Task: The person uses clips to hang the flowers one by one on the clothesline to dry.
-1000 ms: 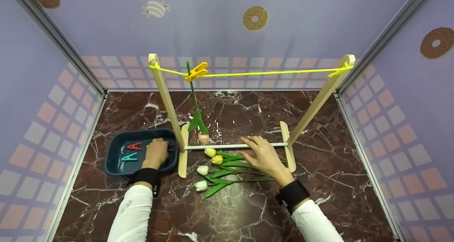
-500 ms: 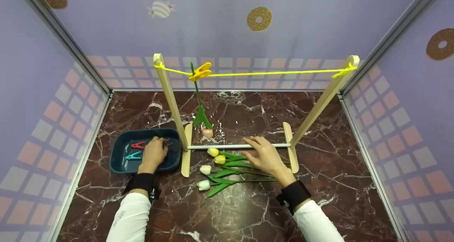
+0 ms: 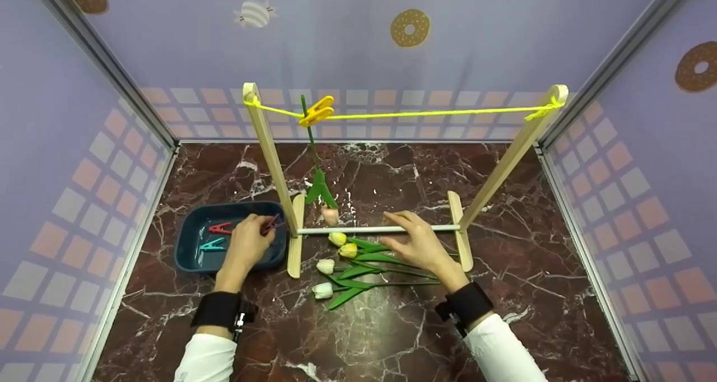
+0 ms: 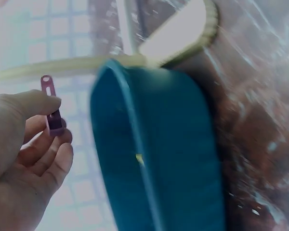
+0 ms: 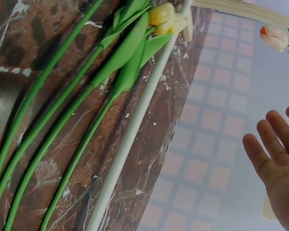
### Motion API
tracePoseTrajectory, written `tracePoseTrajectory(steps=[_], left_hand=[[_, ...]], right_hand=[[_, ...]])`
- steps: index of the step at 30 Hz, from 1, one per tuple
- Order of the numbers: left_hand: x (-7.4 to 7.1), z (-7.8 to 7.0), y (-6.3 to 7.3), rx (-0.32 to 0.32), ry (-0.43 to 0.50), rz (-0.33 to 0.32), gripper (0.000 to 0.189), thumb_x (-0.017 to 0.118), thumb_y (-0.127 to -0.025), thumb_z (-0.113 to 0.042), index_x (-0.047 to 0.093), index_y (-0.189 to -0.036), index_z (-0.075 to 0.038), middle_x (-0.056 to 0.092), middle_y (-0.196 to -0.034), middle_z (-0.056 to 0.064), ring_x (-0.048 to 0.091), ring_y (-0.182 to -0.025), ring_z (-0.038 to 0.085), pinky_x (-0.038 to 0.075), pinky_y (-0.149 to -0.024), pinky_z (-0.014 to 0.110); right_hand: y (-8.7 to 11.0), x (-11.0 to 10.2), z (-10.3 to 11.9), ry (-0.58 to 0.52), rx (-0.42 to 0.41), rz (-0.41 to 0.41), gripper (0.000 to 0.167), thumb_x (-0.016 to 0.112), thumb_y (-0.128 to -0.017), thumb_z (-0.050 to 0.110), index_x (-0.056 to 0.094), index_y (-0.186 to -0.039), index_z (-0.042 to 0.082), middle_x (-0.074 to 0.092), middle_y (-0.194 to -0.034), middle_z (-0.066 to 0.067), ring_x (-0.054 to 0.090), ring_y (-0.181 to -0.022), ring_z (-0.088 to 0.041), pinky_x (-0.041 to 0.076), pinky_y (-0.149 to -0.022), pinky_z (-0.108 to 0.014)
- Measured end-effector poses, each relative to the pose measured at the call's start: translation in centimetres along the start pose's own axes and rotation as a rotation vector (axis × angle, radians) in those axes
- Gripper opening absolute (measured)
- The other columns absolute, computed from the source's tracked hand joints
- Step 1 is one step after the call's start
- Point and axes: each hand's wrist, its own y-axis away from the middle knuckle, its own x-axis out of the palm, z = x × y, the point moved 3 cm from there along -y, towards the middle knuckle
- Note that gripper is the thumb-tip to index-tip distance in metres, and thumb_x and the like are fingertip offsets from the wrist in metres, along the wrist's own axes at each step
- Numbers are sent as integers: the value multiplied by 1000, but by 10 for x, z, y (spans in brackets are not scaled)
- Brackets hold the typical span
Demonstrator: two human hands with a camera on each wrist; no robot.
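My left hand (image 3: 249, 241) is over the right part of the dark blue basin (image 3: 185, 259), pinching a purple clothespin (image 4: 47, 86) between thumb and fingers. A red clothespin (image 3: 220, 228) and a turquoise clothespin (image 3: 212, 246) lie in the basin. My right hand (image 3: 420, 242) hovers above the white crossbar (image 3: 364, 230) with relaxed fingers and holds nothing. Below it, several artificial tulips lie on the floor, among them a yellow tulip (image 3: 348, 251) and a white tulip (image 3: 322, 290). A pink tulip (image 3: 330, 215) hangs head down from the yellow cord (image 3: 425, 113), clipped by a yellow clothespin (image 3: 317, 111).
The wooden frame has a left post (image 3: 271, 163) right beside the basin and a right post (image 3: 498, 163). Its feet stand on the brown marbled floor (image 3: 381, 343). Printed walls (image 3: 347, 46) enclose the place on the back and both sides.
My left hand has risen from inside the basin, now with the purple clothespin showing between its fingers. The right hand stays nearly still. The head view has shifted slightly.
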Motion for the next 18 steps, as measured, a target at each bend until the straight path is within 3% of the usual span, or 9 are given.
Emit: tracePoseTrajectory(steps=[7,14,18], left_hand=[[-8,-25,5,62,-54,-9,27,70,-89,-12,71,-110,4,70,-101,23,67,-89,38,55,-78,52],[-13,-38,12,101,-41,-30,22,72,-87,-10,73,-105,3,71,-96,21,68,-87,38,55,-77,51],[-13,-51,17,131,-19,-3,22,71,-89,-11,73,-107,1,71,-95,18,68,-83,33,56,-72,47]], right_hand=[[-1,-1,1,-102,48,54,66,74,-88,42,54,-143,11,62,-128,-14,61,-119,-32,50,-104,-45],[0,2,3,-93,75,85,71,71,-87,49,52,-145,14,60,-132,-13,59,-121,-28,48,-105,-46],[0,2,4,-91,79,86,71,72,-86,50,52,-145,15,60,-132,-9,59,-122,-27,48,-106,-46]])
